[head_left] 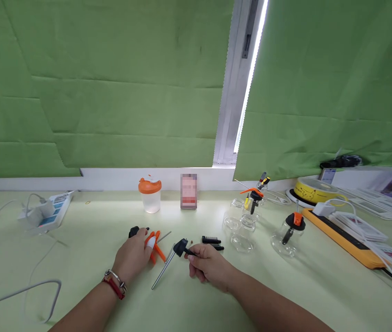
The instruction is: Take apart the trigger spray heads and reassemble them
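My right hand (207, 266) is closed on a small black plastic part (181, 247), pinching its thin stem and holding it just above the table. My left hand (134, 256), with a bracelet at the wrist, rests on the table with its fingertips on orange plastic pieces (158, 249); one fingertip is wrapped in white. A black knob-like part (134, 231) lies just beyond the left hand. A thin metal rod (163, 271) lies between the hands. Black springs or ribbed pieces (211, 240) lie right of the held part.
Clear glass jars (241, 227) stand at mid right, some with orange-and-black tops. A small jar with an orange lid (150, 193) and a card stand by the window sill. A white power strip (49, 210) with cables lies left, an orange power strip (343, 236) right.
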`<action>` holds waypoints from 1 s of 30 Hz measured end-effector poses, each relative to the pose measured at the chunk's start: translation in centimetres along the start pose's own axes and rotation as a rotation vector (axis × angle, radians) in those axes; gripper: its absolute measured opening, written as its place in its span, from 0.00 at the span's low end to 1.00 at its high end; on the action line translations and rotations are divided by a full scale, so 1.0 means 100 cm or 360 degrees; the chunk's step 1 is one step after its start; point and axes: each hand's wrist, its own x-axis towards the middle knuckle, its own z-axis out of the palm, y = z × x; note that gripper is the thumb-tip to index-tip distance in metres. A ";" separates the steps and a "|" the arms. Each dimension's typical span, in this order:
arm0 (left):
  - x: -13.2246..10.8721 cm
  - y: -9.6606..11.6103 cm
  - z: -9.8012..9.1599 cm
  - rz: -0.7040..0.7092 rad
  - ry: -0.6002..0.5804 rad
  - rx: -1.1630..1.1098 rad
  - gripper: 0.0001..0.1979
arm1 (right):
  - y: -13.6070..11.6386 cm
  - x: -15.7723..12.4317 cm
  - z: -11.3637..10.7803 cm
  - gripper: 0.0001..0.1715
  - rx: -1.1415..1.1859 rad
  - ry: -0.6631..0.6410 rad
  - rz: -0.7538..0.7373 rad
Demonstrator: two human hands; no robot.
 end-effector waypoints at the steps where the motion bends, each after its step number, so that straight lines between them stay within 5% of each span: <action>1: -0.005 0.004 -0.001 0.0103 0.0032 -0.0023 0.15 | 0.000 0.000 0.001 0.16 0.0001 0.0005 -0.0001; 6: -0.036 0.024 0.007 0.0755 -0.0106 -0.0346 0.25 | -0.002 -0.005 0.008 0.18 -0.0023 -0.0071 -0.0072; 8: -0.041 0.027 0.011 0.0811 -0.0142 -0.0425 0.29 | -0.007 -0.011 0.011 0.19 -0.0149 -0.0157 -0.0119; 11: -0.032 0.024 0.006 0.0652 -0.0108 -0.0513 0.21 | -0.022 -0.020 0.008 0.20 -0.0579 -0.0106 -0.0266; 16: 0.009 -0.010 -0.028 -0.0258 0.0430 -0.0365 0.21 | -0.059 -0.031 -0.037 0.19 -0.1450 0.0802 -0.0730; 20: 0.036 -0.055 -0.046 -0.0675 0.0431 0.0017 0.24 | -0.079 -0.042 -0.101 0.18 -0.1798 0.1567 -0.0829; 23: 0.045 -0.081 -0.044 -0.0765 0.0257 0.0183 0.25 | -0.083 -0.060 -0.145 0.18 -0.2090 0.1904 -0.0545; 26: 0.047 -0.090 -0.035 -0.0792 0.0098 0.0281 0.22 | -0.078 -0.079 -0.182 0.22 -0.2284 0.2132 0.0077; 30: 0.047 -0.086 -0.026 -0.0740 0.0000 0.0348 0.18 | -0.062 -0.095 -0.223 0.30 -0.2037 0.1766 0.0664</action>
